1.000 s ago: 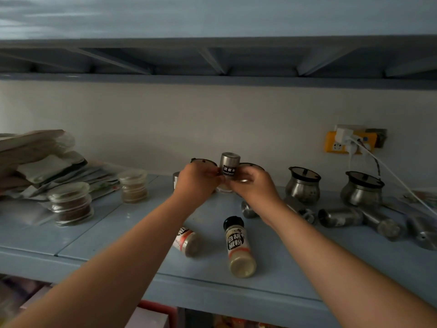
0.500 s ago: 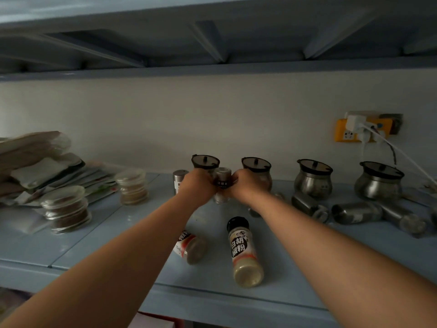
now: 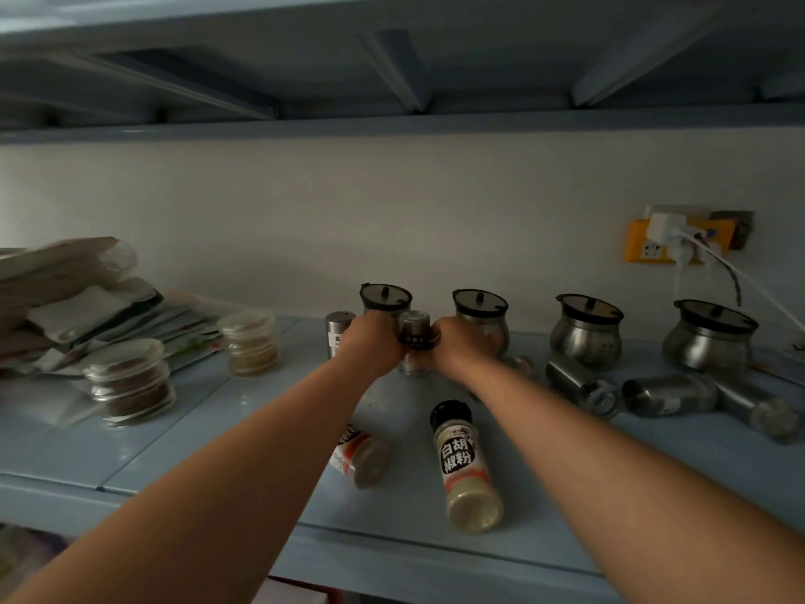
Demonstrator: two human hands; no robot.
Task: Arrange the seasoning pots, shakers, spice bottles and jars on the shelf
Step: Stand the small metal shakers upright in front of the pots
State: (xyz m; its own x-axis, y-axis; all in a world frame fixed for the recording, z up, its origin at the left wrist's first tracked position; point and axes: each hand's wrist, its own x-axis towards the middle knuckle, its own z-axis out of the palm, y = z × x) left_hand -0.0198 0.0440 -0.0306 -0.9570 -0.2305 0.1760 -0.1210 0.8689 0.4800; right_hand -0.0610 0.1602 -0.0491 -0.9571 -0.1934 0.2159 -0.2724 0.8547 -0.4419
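Both hands meet on the blue shelf (image 3: 209,433) toward its back, and between them stands an upright steel shaker (image 3: 414,337) with a dark label band; the left hand (image 3: 374,344) curls round it from 9 o'clock and the right hand (image 3: 459,348) from 3 o'clock, so each grips it, though whether its base rests on the shelf or hangs just above cannot be told. Just beside the left hand at 9 o'clock a second steel shaker (image 3: 337,331) stands upright. Along the wall at 12 to 3 o'clock of the hands four round steel pots with dark lids stand in a row: the first pot (image 3: 385,298) right behind the held shaker, the second pot (image 3: 480,307) behind the right hand, the third pot (image 3: 586,331) and the fourth pot (image 3: 708,340) farther right. In front of those last two, three more shakers lie on their sides (image 3: 668,394). At 6 o'clock of the hands, between the forearms, a white pepper bottle (image 3: 466,466) lies with its black cap toward the wall, and a shorter bottle (image 3: 361,453) lies at its 9 o'clock, partly under the left forearm. Well to 9 o'clock stand two clear-lidded jars, one nearer (image 3: 128,381) and one farther back (image 3: 252,342), beside a pile of packets (image 3: 65,298)
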